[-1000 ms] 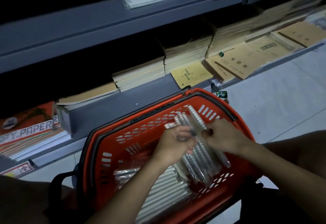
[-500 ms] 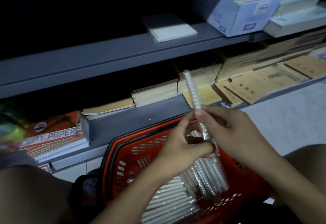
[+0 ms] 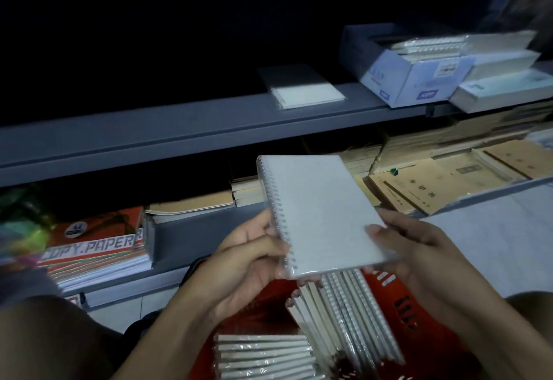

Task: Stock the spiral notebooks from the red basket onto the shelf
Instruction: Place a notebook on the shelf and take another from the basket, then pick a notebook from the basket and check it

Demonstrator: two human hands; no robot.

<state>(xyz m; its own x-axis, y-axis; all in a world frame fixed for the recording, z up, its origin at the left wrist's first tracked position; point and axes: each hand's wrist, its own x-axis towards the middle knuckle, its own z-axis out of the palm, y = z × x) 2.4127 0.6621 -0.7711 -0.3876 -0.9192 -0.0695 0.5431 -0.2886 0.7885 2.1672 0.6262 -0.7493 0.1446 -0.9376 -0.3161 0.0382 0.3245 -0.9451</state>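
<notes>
both hands (image 3: 248, 263) around spiral notebook (image 3: 323, 215)

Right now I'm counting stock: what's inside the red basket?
The red basket holds wrapped spiral notebooks: one row on edge, another stack nearer. The arms and held notebook hide the rest.

— Where are the hands?

— Both are raised in the middle of the view, forearms coming in from the near edge. The left hand (image 3: 250, 263) is palm up, fingers curled round the spiral edge of a notebook (image 3: 321, 215).

— And the right?

— The right hand (image 3: 410, 248) grips the opposite edge, thumb on top, fingers underneath.
</notes>
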